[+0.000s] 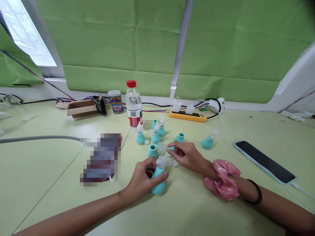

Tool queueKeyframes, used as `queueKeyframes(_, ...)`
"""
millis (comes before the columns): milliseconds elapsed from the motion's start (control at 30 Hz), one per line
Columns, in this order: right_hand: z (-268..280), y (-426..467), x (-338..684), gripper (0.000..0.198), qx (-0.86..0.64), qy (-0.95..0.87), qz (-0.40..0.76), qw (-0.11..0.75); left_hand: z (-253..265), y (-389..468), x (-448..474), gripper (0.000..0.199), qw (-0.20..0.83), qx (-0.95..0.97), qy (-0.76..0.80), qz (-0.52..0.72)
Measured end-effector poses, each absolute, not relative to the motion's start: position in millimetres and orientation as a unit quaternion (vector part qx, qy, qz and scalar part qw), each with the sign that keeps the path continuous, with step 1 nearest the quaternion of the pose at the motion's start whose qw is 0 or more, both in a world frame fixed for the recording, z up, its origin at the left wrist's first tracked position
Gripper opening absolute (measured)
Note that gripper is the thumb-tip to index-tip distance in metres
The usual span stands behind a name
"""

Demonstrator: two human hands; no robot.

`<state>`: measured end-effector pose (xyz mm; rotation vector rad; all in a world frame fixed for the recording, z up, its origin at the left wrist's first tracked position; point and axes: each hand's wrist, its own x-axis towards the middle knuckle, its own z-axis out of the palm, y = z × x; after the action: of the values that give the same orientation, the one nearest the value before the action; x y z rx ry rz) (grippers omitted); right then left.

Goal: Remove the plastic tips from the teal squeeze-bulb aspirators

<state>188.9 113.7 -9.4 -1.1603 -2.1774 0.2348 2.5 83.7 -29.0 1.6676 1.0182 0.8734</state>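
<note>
Steadying a teal bulb (158, 187) in my left hand (142, 179), at six o'clock of my view.
I'd keep this grip light, since the bulb looks squeezable, and its clear top (161, 162) pointing up. My left forearm slants in from eight o'clock, thumb across the bulb's front, fingers curled behind. My right hand (188, 156) sits at two o'clock from it, back upward, thumb and forefinger nearly meeting near an open-necked bulb (181, 136); whether they grip anything small, I can't tell.

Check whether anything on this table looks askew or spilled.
One teal bulb off to the right leans, its pale nozzle aslant; it looks askew because the nozzled bulbs near the red-capped bottle stand upright. I see no spill.
</note>
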Motion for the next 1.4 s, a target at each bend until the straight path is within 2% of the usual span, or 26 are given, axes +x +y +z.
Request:
queueKeyframes(67,-7,105,184,0.026,-0.438,-0.81,0.16,0.355,-30,84,3,0.032,0.472,0.673,0.434,0.369)
queueKeyframes(200,-7,84,168,0.025,-0.42,-0.794,0.304,0.316,-33,82,3,0.034,0.425,0.695,0.439,0.38)
queueKeyframes(333,-11,75,159,0.022,-0.405,-0.755,0.38,0.349,-31,78,3,0.031,0.38,0.735,0.418,0.374)
queueKeyframes(500,-9,78,162,0.023,-0.391,-0.666,0.473,0.423,-24,81,1,0.015,0.378,0.724,0.381,0.433)
queueKeyframes(667,-10,75,162,0.022,-0.347,-0.626,0.57,0.403,-26,90,-1,0.018,0.351,0.721,0.339,0.491)
queueKeyframes(800,-13,74,160,0.026,-0.327,-0.572,0.641,0.393,-26,92,-2,0.005,0.295,0.748,0.275,0.527)
queueKeyframes(867,-15,75,161,0.027,-0.326,-0.548,0.663,0.392,-26,92,-1,0.003,0.275,0.755,0.248,0.542)
queueKeyframes(1067,-17,76,162,0.028,-0.332,-0.53,0.677,0.389,-24,91,0,0.015,0.246,0.763,0.217,0.557)
queueKeyframes(1233,-21,77,160,0.029,-0.348,-0.504,0.683,0.397,-25,92,0,0.013,0.222,0.775,0.254,0.534)
queueKeyframes(1400,-22,79,159,0.031,-0.372,-0.48,0.673,0.422,-27,94,-1,0.016,0.168,0.79,0.227,0.544)
